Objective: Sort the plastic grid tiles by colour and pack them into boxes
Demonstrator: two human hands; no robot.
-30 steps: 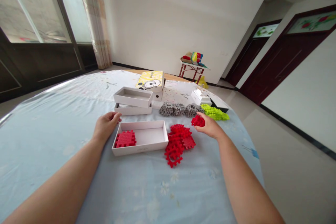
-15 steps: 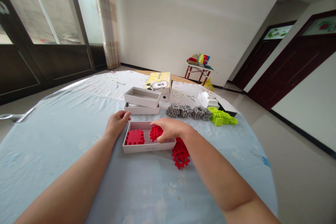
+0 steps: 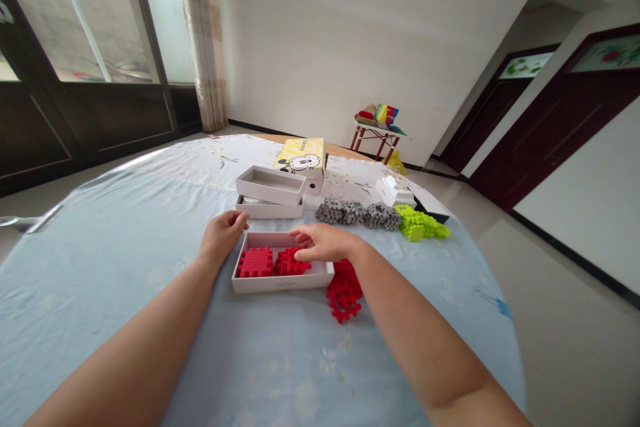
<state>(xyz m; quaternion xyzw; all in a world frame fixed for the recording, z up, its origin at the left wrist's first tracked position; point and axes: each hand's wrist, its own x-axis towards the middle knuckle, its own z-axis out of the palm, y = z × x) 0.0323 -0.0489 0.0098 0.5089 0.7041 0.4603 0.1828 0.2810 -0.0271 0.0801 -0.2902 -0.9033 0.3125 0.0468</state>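
Observation:
A white open box (image 3: 283, 285) stands in front of me on the cloth. Inside it lie a stack of red interlocking plastic pieces (image 3: 257, 261) on the left and a second red cluster (image 3: 289, 262) in the middle. My right hand (image 3: 325, 242) hovers over the box's right half, fingers apart, just above the second cluster. My left hand (image 3: 225, 235) rests at the box's rear left corner with its fingers curled in and nothing visible in them. More red pieces (image 3: 344, 290) lie on the cloth against the box's right end, partly behind my right forearm.
Two white boxes (image 3: 270, 185) are stacked behind. Grey pieces (image 3: 350, 212) and lime-green pieces (image 3: 423, 223) lie in a row to the right. A yellow cartoon box (image 3: 303, 157) and some white boxes (image 3: 395, 191) stand farther back on the round table (image 3: 100, 267).
My right hand has let go of the red cluster, which now lies in the box beside the first stack. Its fingers have opened and lifted slightly. My left hand stays put.

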